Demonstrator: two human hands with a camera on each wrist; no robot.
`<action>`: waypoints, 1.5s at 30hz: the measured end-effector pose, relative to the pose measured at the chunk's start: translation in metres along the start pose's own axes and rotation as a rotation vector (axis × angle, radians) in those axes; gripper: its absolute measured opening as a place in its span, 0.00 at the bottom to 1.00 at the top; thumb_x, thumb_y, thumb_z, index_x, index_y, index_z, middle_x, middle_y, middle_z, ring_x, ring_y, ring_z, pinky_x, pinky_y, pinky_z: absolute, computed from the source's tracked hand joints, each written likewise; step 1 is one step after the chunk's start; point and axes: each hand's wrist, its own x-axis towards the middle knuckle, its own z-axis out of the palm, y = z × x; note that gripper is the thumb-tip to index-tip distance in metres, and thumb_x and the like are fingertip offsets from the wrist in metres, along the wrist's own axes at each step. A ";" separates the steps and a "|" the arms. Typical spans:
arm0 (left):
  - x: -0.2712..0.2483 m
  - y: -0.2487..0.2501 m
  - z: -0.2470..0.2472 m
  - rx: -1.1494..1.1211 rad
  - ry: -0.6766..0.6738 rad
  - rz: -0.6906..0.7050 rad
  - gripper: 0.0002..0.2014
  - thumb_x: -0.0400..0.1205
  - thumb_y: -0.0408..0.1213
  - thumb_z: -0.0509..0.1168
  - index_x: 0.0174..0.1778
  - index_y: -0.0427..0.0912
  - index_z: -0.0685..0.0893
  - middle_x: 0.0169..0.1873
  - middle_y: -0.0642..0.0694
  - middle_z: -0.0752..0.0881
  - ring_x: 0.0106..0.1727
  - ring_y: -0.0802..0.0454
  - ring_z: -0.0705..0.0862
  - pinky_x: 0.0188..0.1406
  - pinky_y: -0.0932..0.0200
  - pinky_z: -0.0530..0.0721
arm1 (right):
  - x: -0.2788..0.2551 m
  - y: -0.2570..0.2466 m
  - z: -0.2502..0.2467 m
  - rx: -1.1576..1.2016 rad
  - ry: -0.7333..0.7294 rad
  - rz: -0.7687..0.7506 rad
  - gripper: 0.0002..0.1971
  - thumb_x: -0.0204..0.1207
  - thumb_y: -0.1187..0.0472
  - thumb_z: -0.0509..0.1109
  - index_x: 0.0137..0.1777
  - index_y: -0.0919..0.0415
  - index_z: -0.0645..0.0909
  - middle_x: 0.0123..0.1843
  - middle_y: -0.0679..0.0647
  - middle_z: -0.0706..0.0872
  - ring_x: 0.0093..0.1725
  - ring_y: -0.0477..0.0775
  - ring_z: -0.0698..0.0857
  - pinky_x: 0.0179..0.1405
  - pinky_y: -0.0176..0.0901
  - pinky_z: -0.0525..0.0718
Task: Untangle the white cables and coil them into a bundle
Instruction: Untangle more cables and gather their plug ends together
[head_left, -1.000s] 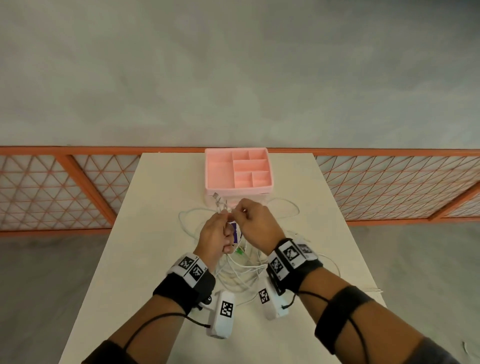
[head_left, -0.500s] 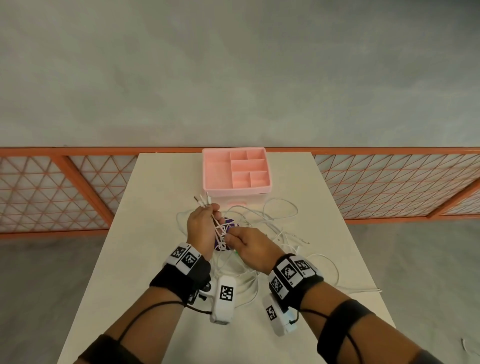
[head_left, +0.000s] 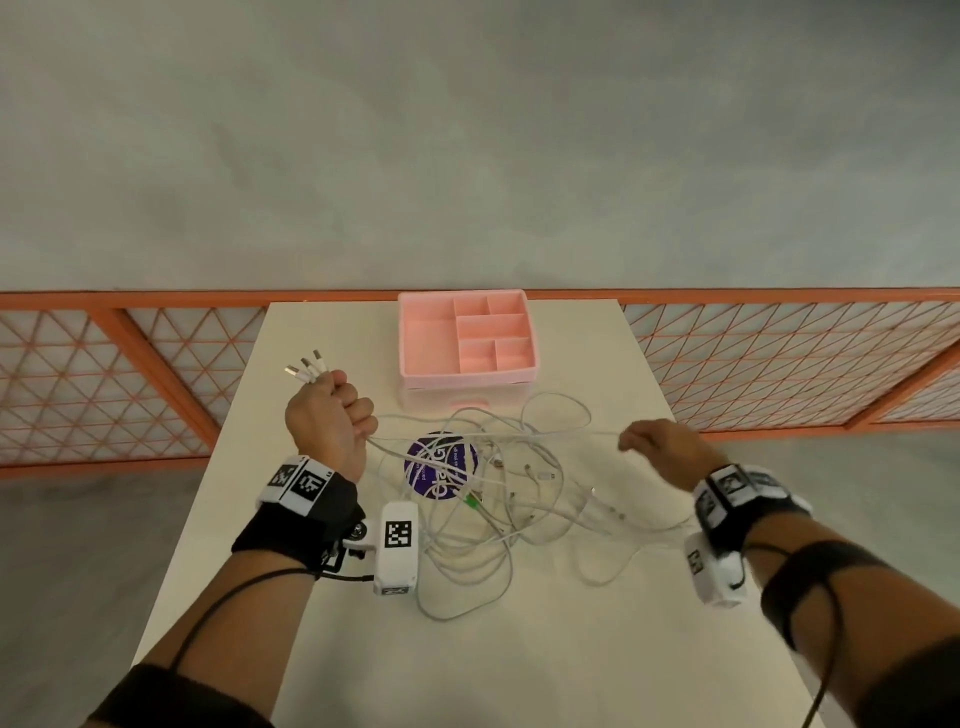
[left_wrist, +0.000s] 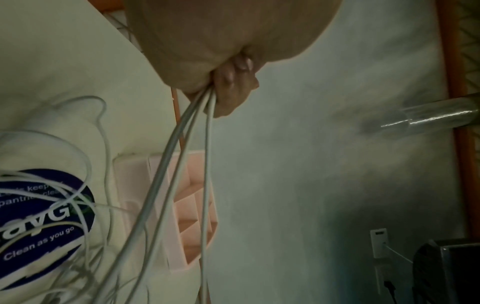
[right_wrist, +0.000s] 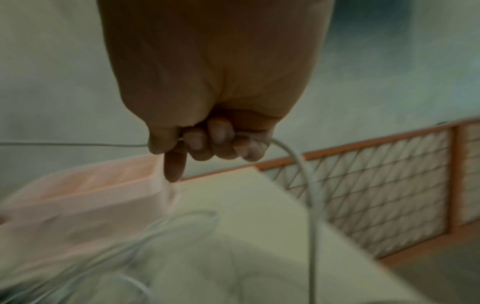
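Note:
A tangle of white cables lies loose on the cream table. My left hand is raised at the left and grips three cables in its fist; their plug ends stick out above it. In the left wrist view the three strands run down from the curled fingers. My right hand is out to the right, fingers curled round one cable stretched taut toward the left hand. The right wrist view is blurred.
A pink divided tray stands at the table's far middle. A round purple sticker sits under the cables. An orange lattice railing runs behind the table, with grey floor beyond.
The hands were close together over the tangle; now the left hand has lifted to the left with the plug ends, and the right hand has slid far right along one cable.

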 end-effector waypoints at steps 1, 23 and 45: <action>0.000 0.001 -0.001 0.000 0.001 -0.001 0.16 0.89 0.36 0.48 0.36 0.45 0.73 0.17 0.56 0.65 0.15 0.60 0.59 0.14 0.70 0.54 | 0.001 0.012 -0.015 -0.007 0.033 0.045 0.14 0.86 0.49 0.60 0.51 0.50 0.87 0.55 0.53 0.90 0.55 0.57 0.85 0.60 0.51 0.79; -0.028 -0.026 0.011 0.150 -0.184 -0.093 0.15 0.87 0.33 0.49 0.36 0.44 0.74 0.18 0.55 0.64 0.16 0.60 0.57 0.15 0.68 0.53 | -0.031 0.052 0.016 0.040 0.160 0.500 0.20 0.78 0.73 0.61 0.66 0.57 0.82 0.70 0.59 0.81 0.67 0.62 0.81 0.69 0.53 0.78; -0.015 -0.016 0.009 -0.042 -0.026 -0.069 0.14 0.86 0.31 0.49 0.35 0.44 0.72 0.18 0.54 0.66 0.17 0.57 0.61 0.18 0.65 0.60 | -0.038 -0.035 0.071 -0.044 -0.090 -0.115 0.21 0.86 0.40 0.53 0.36 0.51 0.70 0.32 0.47 0.77 0.38 0.55 0.77 0.40 0.48 0.71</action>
